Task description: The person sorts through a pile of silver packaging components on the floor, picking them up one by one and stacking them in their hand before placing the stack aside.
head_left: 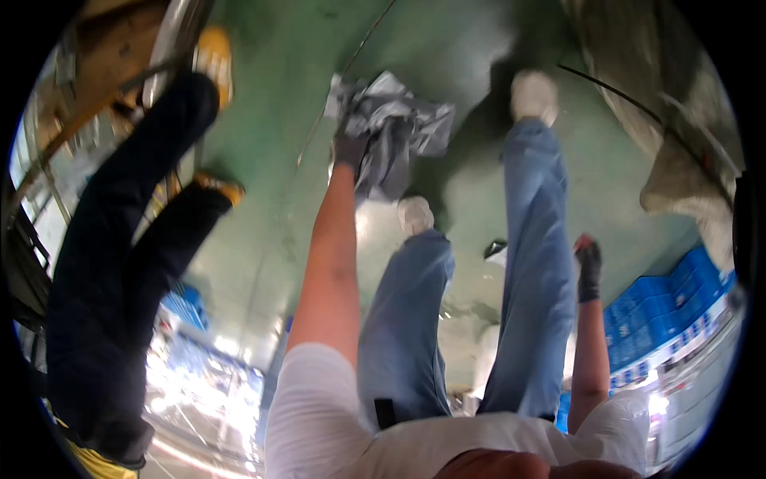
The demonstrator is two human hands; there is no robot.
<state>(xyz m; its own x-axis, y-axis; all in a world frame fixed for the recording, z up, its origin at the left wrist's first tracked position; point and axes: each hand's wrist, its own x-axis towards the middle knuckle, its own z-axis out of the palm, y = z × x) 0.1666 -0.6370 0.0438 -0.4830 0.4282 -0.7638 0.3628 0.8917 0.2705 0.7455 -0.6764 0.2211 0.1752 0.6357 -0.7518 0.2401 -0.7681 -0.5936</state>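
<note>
A crumpled grey plastic bag point(395, 120), shiny in places, hangs in front of me over the green floor. Its left side is gripped by my left hand point(349, 150), in a dark glove, with the arm stretched forward. My right hand point(589, 267), also gloved in dark fabric, is beside my right leg, well apart from the bag. Its fingers look curled, and a small reddish patch shows at their end. Blur hides whether that patch is fingertips or a held thing.
Another person's dark-trousered legs point(104, 263) and yellow shoes stand close on my left. Blue plastic crates point(662, 311) line the right. Large pale sacks point(678, 168) are at the far right. A small black-and-white object point(495, 252) lies on the green floor point(279, 72) between my legs.
</note>
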